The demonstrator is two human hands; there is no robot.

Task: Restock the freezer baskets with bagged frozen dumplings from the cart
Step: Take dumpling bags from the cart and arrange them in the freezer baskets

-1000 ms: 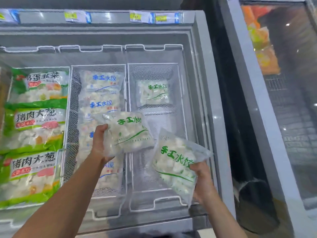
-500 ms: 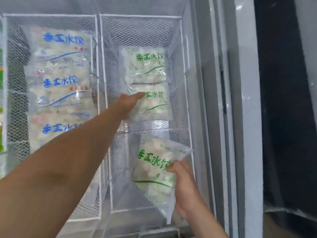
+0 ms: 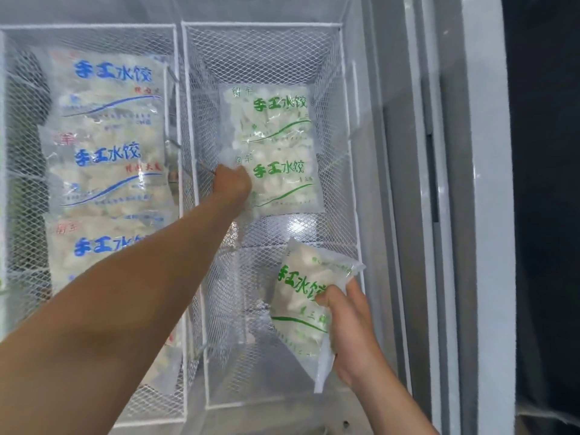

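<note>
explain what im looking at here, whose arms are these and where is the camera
The camera sits on a person's head, looking down into an open chest freezer, so the two bare arms are the wearer's own. There is no machine. The freezer holds white wire baskets. The right basket has two green-lettered dumpling bags lying flat: a far bag and a near bag. The left hand is at the near bag's left edge, fingers curled as if gripping it. The right hand holds a third green-lettered bag above the basket's bare front part. The left basket holds blue-lettered bags.
</note>
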